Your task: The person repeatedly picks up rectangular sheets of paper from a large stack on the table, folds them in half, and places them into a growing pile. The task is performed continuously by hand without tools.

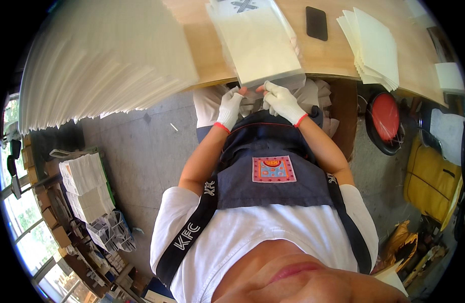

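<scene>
A clear plastic bag (288,80) with a stack of cream paper sheets (265,50) in it lies on the table, its near end hanging past the front edge. My left hand (231,107), in a white knit glove with bare fingertips and a red cuff, pinches the left part of that near end. On the other side my right hand (283,103), gloved alike, has its fingers curled at the film, close to the left hand. The film between the fingers is thin and partly hidden.
A tall fanned pile of white sheets (111,55) covers the table's left. A dark phone (316,23) and a smaller fanned stack of cream sheets (376,45) lie to the right. Below stand a red round stool (385,117) and, at left, a rack with white paper bundles (86,184).
</scene>
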`<act>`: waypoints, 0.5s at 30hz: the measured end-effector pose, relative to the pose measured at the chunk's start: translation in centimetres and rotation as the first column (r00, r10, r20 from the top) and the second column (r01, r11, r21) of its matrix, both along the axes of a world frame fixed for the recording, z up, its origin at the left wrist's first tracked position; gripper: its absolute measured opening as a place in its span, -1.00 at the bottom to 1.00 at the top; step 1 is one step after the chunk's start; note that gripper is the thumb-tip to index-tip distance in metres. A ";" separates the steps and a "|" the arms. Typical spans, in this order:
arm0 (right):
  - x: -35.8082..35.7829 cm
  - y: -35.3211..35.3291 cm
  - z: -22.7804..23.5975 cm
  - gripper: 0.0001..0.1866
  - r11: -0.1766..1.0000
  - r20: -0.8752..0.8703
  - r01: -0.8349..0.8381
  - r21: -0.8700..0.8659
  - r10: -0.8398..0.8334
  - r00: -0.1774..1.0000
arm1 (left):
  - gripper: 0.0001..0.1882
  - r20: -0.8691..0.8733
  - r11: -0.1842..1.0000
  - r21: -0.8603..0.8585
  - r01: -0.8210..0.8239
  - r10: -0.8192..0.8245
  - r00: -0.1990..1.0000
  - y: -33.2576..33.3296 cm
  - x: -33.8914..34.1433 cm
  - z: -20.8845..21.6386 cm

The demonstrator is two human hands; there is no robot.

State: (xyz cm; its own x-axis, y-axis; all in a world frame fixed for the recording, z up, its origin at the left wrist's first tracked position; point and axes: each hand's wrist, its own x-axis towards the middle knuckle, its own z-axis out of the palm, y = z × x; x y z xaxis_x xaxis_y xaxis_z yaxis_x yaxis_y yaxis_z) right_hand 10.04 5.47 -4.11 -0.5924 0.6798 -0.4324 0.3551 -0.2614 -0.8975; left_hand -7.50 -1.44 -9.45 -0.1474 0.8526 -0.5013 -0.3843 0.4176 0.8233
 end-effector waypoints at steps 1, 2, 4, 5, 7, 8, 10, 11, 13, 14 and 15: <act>-0.6 -0.3 0.5 -0.79 0.997 0.035 -0.040 0.066 0.038 0.999 | -0.68 -0.145 1.000 0.004 0.030 -0.029 0.989 0.1 -0.2 0.5; -0.9 -0.6 1.1 -0.82 0.958 0.128 -0.126 0.258 0.096 0.987 | -0.68 -0.140 0.999 -0.007 0.037 -0.038 0.989 -0.2 -0.6 0.2; -1.6 -0.8 -1.0 -0.85 0.742 0.156 -0.179 0.647 0.101 0.983 | -0.69 -0.133 0.998 -0.020 0.056 -0.058 0.989 -0.5 -1.1 0.0; -1.7 -0.7 -2.3 -0.86 0.575 0.169 -0.194 0.795 0.096 0.981 | -0.69 -0.109 0.997 -0.046 0.061 -0.066 0.992 -0.6 -1.2 0.1; -2.4 -0.6 -2.0 -0.86 0.476 0.340 -0.343 0.810 0.095 0.935 | -0.70 -0.061 0.993 -0.096 0.075 -0.081 0.995 -0.5 -1.3 0.5; -2.8 -0.6 -1.9 -0.85 0.426 0.422 -0.416 0.804 0.085 0.903 | -0.73 -0.050 0.994 -0.091 0.066 -0.071 0.996 -0.5 -1.4 0.5; -3.5 -0.2 -2.1 -0.84 0.378 0.479 -0.471 0.797 0.080 0.874 | -0.76 -0.027 0.995 -0.072 0.063 -0.065 0.998 -0.2 -1.2 0.7; -3.7 0.0 -2.2 -0.83 0.356 0.507 -0.497 0.791 0.073 0.859 | -0.76 0.011 0.997 -0.072 0.037 -0.037 0.999 -0.2 -1.1 0.9; -3.3 0.3 -2.1 -0.85 0.351 0.418 -0.436 0.829 0.128 0.899 | -0.76 0.092 0.997 -0.078 -0.016 0.024 0.995 -0.3 -0.9 1.5; -2.9 0.6 -2.3 -0.86 0.383 0.333 -0.372 0.845 0.166 0.928 | -0.79 0.177 0.998 -0.051 -0.039 0.047 0.983 -0.2 -0.9 1.1; -2.4 1.0 -2.4 -0.86 0.414 0.243 -0.309 0.856 0.204 0.948 | -0.79 0.145 0.997 -0.059 -0.041 0.050 0.988 -0.2 -0.8 1.1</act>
